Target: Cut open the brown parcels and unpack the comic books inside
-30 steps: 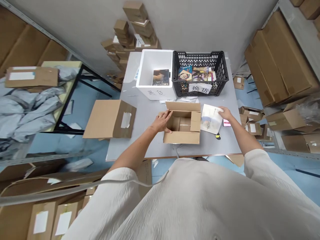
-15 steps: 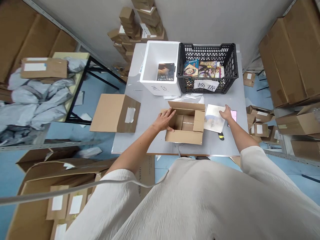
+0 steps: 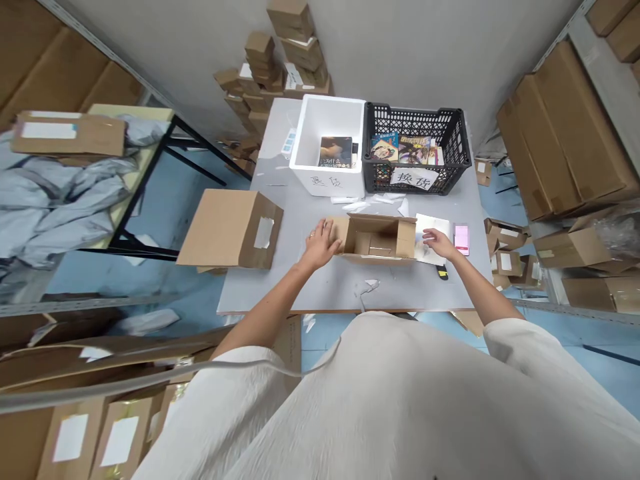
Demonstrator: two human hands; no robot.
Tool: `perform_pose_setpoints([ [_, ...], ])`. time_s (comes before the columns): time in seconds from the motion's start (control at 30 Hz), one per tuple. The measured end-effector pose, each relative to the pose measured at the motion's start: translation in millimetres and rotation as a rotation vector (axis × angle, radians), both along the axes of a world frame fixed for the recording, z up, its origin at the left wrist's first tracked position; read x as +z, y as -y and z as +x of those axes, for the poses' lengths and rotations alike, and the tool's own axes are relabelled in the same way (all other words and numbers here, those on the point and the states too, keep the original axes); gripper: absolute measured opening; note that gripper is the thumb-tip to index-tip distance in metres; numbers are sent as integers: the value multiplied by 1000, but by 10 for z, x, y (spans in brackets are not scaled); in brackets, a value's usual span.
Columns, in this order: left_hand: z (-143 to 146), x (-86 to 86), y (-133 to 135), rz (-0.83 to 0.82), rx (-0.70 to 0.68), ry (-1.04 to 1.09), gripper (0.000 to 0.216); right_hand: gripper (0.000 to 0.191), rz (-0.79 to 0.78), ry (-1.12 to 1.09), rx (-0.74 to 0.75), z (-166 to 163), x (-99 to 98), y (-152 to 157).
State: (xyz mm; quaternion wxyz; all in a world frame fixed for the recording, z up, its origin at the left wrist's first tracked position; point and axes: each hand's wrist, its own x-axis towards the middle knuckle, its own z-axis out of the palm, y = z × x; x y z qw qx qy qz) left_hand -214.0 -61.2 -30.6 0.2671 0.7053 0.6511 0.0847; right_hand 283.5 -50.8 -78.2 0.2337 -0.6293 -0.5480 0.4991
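An open cardboard box [image 3: 373, 248] stands on the table before me, its inside showing bare cardboard. My left hand [image 3: 320, 248] rests at the box's left flap with its fingers apart. Over a white book [image 3: 431, 253], just right of the box, is my right hand [image 3: 438, 243]. Its fingers stretch toward the box's right flap and do not grip the book; whether they touch the flap I cannot tell. A black and yellow box cutter [image 3: 442, 272] lies below the book, and a pink-screened phone [image 3: 461, 239] lies to its right.
A white foam bin [image 3: 327, 181] and a black plastic crate [image 3: 417, 180], both holding books, stand at the back of the table [image 3: 295, 293]. A larger carton [image 3: 220, 227] is at the left edge. Torn paper scraps [image 3: 370, 200] lie before the bins. Cartons surround the table.
My right hand has moved left from the book's far edge toward the box. My left hand has shifted to the outer left flap. The box's front flap no longer lies spread toward me.
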Motion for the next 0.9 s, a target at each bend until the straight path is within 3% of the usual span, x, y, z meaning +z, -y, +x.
perform_pose_setpoints([
  [0.17,-98,-72,-1,-113,320,358,111,74,-151,-54,55,-96,300,85],
  [0.23,-99,-90,16,-175,387,540,117,79,-203,-74,76,-138,403,128],
  [0.3,-79,-95,41,-192,344,713,115,81,-220,-103,95,-182,495,169],
  [0.37,-42,-97,73,-203,210,802,108,85,-224,-129,115,-225,579,204],
  [0.47,34,-119,140,-227,13,760,100,98,-257,-150,128,-291,688,259],
  [0.53,90,-146,192,-250,-53,757,107,105,-294,-154,115,-339,749,297],
  [0.7,159,-139,285,-217,-82,850,103,110,-304,-166,102,-416,944,309],
  [0.9,47,132,232,-85,-60,859,89,110,-259,-109,130,-396,1375,59],
])
